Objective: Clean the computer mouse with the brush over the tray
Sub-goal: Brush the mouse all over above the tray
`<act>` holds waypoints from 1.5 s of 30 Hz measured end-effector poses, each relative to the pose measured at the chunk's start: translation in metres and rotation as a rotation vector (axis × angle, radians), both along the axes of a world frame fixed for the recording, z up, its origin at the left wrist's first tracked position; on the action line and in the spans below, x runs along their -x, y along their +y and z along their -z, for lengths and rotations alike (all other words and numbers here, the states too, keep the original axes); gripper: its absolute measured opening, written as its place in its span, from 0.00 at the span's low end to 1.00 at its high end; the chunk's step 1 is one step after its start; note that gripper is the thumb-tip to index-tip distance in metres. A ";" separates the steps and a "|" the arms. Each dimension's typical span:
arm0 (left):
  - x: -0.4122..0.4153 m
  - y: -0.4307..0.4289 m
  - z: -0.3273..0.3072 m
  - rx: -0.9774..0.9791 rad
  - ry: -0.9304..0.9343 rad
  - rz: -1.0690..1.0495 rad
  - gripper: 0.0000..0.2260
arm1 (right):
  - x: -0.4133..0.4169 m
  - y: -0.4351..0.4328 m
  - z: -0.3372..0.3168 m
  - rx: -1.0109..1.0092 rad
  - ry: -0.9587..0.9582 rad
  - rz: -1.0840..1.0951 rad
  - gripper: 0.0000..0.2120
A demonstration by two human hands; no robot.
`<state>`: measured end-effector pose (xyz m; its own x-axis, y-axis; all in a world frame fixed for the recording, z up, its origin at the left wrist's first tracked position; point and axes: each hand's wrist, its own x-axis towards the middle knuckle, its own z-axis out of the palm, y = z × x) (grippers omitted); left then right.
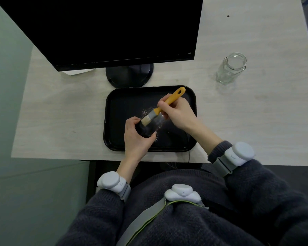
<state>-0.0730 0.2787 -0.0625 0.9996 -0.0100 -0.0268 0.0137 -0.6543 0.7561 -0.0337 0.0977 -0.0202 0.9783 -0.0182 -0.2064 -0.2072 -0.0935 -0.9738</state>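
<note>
A black computer mouse [147, 130] is held over the black tray [114, 110], gripped from the left and below by my left hand [135, 137]. My right hand [178, 112] holds a brush [169, 102] with a yellow handle, a grey ferrule and pale bristles. The bristles rest on the top of the mouse. Pale dust specks lie scattered on the tray around the mouse. A thin black cable runs from under my right wrist over the tray's front rim and off the desk edge.
A black monitor [114, 31] on a round stand [130, 75] stands right behind the tray. An empty glass jar [231, 68] stands at the right on the pale wooden desk [256, 121]. White paper [76, 71] pokes out under the monitor's left side.
</note>
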 end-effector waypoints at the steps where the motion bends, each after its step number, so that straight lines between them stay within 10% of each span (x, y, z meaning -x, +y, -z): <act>1: 0.000 0.000 -0.001 0.013 0.011 -0.012 0.29 | 0.001 -0.001 0.003 -0.003 0.020 0.011 0.06; 11: 0.004 0.002 -0.003 0.076 0.081 -0.100 0.28 | -0.003 -0.019 0.017 0.314 0.056 0.224 0.09; 19: 0.005 0.001 -0.004 0.052 0.079 -0.112 0.28 | 0.002 -0.004 0.003 -0.019 0.022 0.033 0.07; 26: 0.007 0.005 -0.004 0.090 0.120 -0.165 0.27 | 0.001 -0.021 0.013 0.310 0.067 0.170 0.10; 33: 0.005 0.002 -0.005 0.089 0.109 -0.156 0.26 | 0.005 -0.007 0.001 0.028 0.018 0.108 0.07; 40: 0.006 0.004 -0.004 0.107 0.117 -0.170 0.26 | 0.003 -0.023 0.012 0.309 0.054 0.196 0.10; 45: 0.007 0.002 -0.004 0.082 0.099 -0.097 0.26 | -0.003 -0.012 -0.001 0.147 0.001 0.209 0.08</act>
